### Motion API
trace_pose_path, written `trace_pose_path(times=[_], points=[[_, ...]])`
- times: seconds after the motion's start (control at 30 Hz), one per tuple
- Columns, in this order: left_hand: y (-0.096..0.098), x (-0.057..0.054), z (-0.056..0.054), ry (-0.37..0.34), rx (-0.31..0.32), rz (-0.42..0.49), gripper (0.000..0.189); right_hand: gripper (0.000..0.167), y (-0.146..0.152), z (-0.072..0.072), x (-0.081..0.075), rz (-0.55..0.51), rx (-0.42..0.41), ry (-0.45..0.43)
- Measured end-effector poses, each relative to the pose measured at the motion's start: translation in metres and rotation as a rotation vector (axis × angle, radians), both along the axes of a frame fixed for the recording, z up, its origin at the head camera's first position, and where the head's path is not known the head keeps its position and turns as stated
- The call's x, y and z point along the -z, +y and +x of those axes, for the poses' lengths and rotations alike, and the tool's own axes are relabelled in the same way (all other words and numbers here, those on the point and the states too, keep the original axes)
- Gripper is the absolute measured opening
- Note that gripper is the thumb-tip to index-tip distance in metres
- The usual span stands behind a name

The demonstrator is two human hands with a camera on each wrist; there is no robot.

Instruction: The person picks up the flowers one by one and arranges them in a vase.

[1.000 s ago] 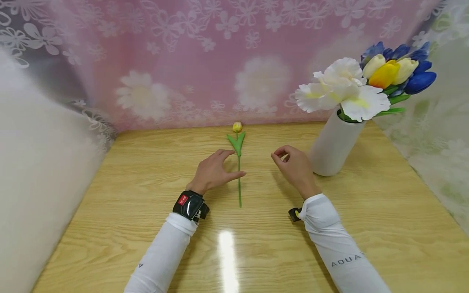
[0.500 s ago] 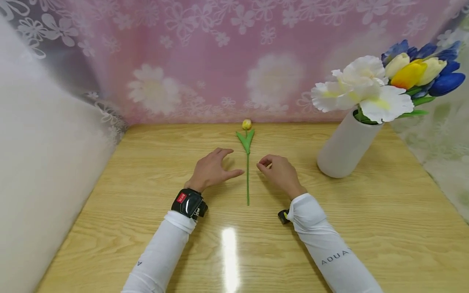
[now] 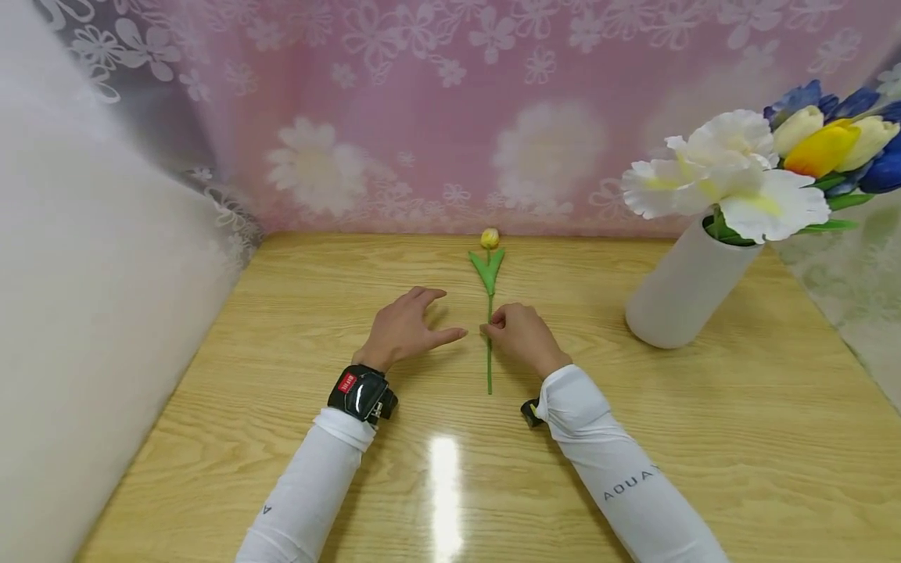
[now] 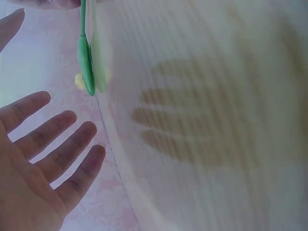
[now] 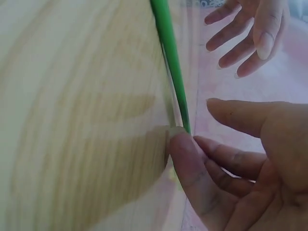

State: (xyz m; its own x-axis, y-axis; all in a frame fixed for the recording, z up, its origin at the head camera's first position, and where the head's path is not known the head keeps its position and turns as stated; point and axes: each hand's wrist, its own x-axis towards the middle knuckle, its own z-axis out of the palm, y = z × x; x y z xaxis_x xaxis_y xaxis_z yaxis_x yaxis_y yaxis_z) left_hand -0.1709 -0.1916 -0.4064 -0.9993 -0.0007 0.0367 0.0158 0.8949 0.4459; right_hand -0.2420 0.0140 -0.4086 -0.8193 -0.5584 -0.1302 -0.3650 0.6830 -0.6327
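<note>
A yellow tulip [image 3: 490, 238] with green leaves and a long green stem [image 3: 489, 367] lies upright in the head view, head toward the curtain. My right hand [image 3: 522, 336] reaches over the stem from the right, fingertips right at it. In the right wrist view a fingertip [image 5: 180, 144] overlaps the lower end of the visible stem, while the thumb [image 5: 231, 115] stands apart from it. My left hand [image 3: 404, 328] hovers left of the stem, fingers and thumb spread and holding nothing. The left wrist view shows that hand [image 4: 53, 154] apart from the tulip's green leaf [image 4: 85, 65].
A tall white vase [image 3: 683, 289] stands tilted in view at the right, with white flowers [image 3: 739, 184], yellow and cream tulips [image 3: 823, 148] and blue ones [image 3: 880, 168]. A pink floral curtain [image 3: 436, 141] runs behind the wooden table [image 3: 303, 281].
My right hand has moved left from beside the vase to the tulip's stem. The left hand keeps its pose, and the view has shifted, putting tulip and vase further right.
</note>
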Motion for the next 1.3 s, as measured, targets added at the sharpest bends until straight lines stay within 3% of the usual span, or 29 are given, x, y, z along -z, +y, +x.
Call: trace_pose_path(times=[0.27,0.4,0.57,0.9,1.1,1.3], points=[[-0.006,0.000,0.005,0.011,-0.012,-0.005,0.079,0.037,-0.009,-0.001,-0.001,0.056,0.048,-0.075],[-0.006,0.000,0.006,0.006,-0.013,0.005,0.080,0.043,-0.010,-0.005,-0.001,0.091,0.066,-0.068],[-0.007,0.001,0.007,0.004,-0.015,0.014,0.080,0.046,-0.009,-0.008,0.001,0.054,0.086,-0.094],[-0.003,-0.003,0.006,0.010,-0.013,0.005,0.078,0.027,0.005,-0.008,-0.002,-0.006,0.093,-0.137],[0.001,-0.005,-0.001,0.032,-0.002,0.005,0.079,0.022,0.020,-0.007,-0.015,0.002,0.088,-0.062],[0.009,-0.007,-0.004,0.035,0.015,0.020,0.079,0.019,0.035,-0.008,-0.025,-0.057,0.099,-0.031]])
